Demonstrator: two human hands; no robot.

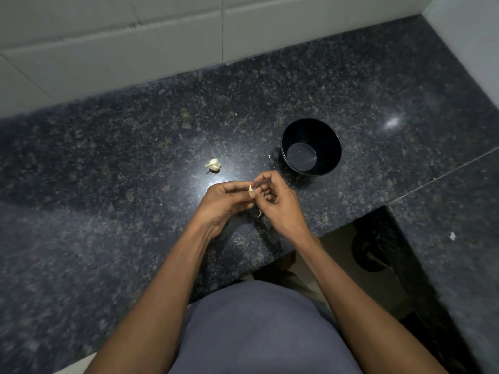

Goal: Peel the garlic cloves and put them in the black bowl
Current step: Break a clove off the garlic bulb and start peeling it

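Garlic clove (251, 190) — one, pinched between both hands; one bowl (310, 147).

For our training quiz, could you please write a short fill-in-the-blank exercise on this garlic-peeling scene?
1. Both hands, left hand and right hand, pinch one garlic ____.
2. The black bowl holds ____ cloves.
3. The garlic bulb lies on the ____, left of the bowl.

Missing: clove; no; countertop
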